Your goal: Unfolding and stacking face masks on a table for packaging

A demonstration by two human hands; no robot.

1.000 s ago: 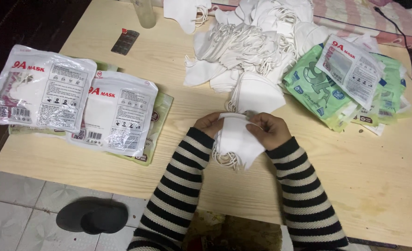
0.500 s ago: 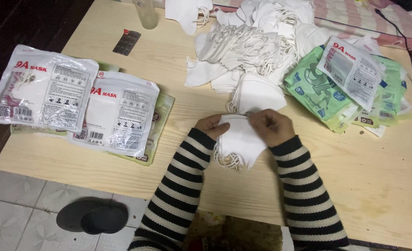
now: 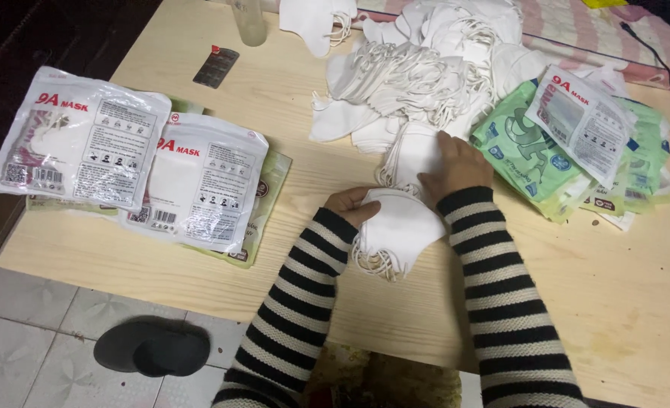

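Item 1. Left hand (image 3: pixel 352 205): near the middle of the desk (image 3: pixel 289 98), fingers curled narrow on the left edge of a small stack of folded white masks (image 3: pixel 395 230). The stack lies flat just short of the near edge, its ear loops hanging toward the person. Its long axis runs roughly left to right between the two striped sleeves.

Item 2. Right hand (image 3: pixel 456 162): spread flat and wide, palm down, on a loose white mask (image 3: pixel 410 151) at the near foot of the heap. That mask lies directly beyond the held stack, toward the far edge, touching or all but touching it. The right hand is the nearer to it; the left is occupied with the stack. Whether the fingertips pinch the mask or only press on it cannot be told.

Item 3. Heap of loose white masks (image 3: pixel 425 68): tangled loops, piled toward the far edge, right of centre.

Item 4. Green printed packets (image 3: pixel 531 155): fanned along the right side, a white printed packet (image 3: pixel 580 125) lying on top.

Item 5. Two white printed mask bags (image 3: pixel 78 140), side by side at the left edge, overlapping greenish packets beneath.

Item 6. Small dark flat card (image 3: pixel 215 66) and the base of a clear bottle (image 3: pixel 249 23), far left corner.

Item 7. Dark slipper (image 3: pixel 152 349), on the tiled floor below the near edge.
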